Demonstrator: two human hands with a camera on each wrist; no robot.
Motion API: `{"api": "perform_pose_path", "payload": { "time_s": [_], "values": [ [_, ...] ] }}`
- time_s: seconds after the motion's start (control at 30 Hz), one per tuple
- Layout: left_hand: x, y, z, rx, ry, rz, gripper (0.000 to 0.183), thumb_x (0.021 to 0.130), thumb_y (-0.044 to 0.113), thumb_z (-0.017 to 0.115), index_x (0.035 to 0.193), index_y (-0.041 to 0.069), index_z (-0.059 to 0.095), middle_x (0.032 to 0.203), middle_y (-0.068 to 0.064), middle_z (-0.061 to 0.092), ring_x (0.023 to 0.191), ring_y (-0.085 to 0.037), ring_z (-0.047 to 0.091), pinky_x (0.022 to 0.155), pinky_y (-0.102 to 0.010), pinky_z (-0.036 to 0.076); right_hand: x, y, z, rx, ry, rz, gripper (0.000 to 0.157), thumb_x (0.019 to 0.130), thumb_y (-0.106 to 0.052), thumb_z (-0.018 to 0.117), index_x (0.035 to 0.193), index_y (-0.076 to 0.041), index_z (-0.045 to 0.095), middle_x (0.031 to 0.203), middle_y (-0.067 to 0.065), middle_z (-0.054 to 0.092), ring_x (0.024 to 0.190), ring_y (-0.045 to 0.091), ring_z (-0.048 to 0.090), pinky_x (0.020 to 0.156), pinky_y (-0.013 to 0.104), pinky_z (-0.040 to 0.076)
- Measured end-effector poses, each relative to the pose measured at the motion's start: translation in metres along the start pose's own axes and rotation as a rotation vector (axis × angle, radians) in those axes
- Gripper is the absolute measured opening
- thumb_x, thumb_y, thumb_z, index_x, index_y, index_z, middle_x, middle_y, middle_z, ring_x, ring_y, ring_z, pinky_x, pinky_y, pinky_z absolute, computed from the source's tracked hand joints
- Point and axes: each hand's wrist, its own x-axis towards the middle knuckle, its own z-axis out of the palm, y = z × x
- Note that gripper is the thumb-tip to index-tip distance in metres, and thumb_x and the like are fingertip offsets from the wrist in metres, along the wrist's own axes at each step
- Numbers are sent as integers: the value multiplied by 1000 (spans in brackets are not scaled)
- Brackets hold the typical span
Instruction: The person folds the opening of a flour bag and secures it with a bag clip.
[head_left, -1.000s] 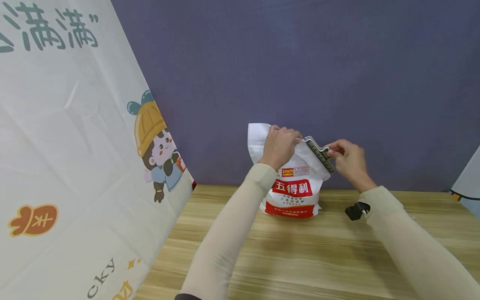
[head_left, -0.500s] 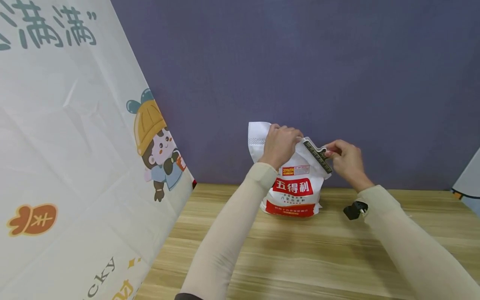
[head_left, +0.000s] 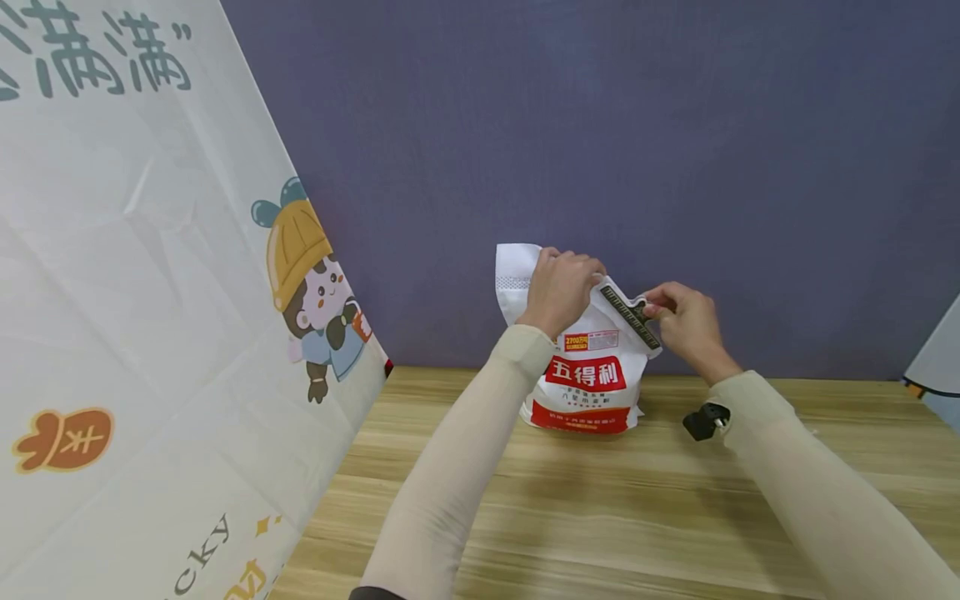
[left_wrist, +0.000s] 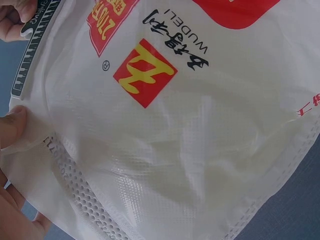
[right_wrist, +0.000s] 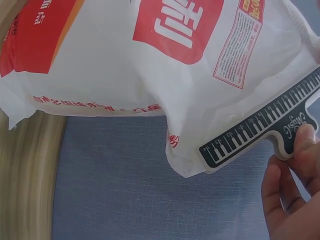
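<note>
A white flour bag [head_left: 585,398] with red labels stands on the wooden table. My left hand [head_left: 561,290] grips its gathered top, and a pale flap sticks out to the left of that hand. In the left wrist view, the thumb of the left hand [left_wrist: 11,127] presses the bag's folded edge. A black clip [right_wrist: 260,122] with a piano-key pattern lies slanted along the upper right edge of the bag. My right hand [head_left: 686,321] pinches the clip's handle between thumb and fingers. How far the clip reaches over the bag's back is hidden.
A dark blue-grey backdrop [head_left: 675,150] rises close behind the bag. The wooden table [head_left: 615,508] extends toward me and to both sides. A white printed sheet [head_left: 150,292] slopes along the left. A small black device [head_left: 705,422] is at my right wrist.
The right hand and the clip have shifted slightly left, so the clip sits further in over the bag's edge. My left hand has stayed on the bag's top.
</note>
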Motion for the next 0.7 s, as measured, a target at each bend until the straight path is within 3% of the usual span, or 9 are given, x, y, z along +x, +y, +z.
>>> {"api": "perform_pose_path", "payload": {
  "time_s": [0.3,0.7],
  "values": [
    [0,0,0,5,-8,-6,22,103,33,57,114,33,76,112,17,77,100,-5,70,100,-32,44,0,-1,0,6,-27,-4,15,99,0,60,108,3,71,101,24,72,91,35,66,76,39,50],
    [-1,1,-1,5,-1,-4,22,104,34,57,113,32,76,113,17,77,100,-5,70,101,-33,44,-1,-4,-1,3,-27,-14,14,99,0,60,108,2,71,101,23,73,89,33,66,72,32,49]
  ]
}}
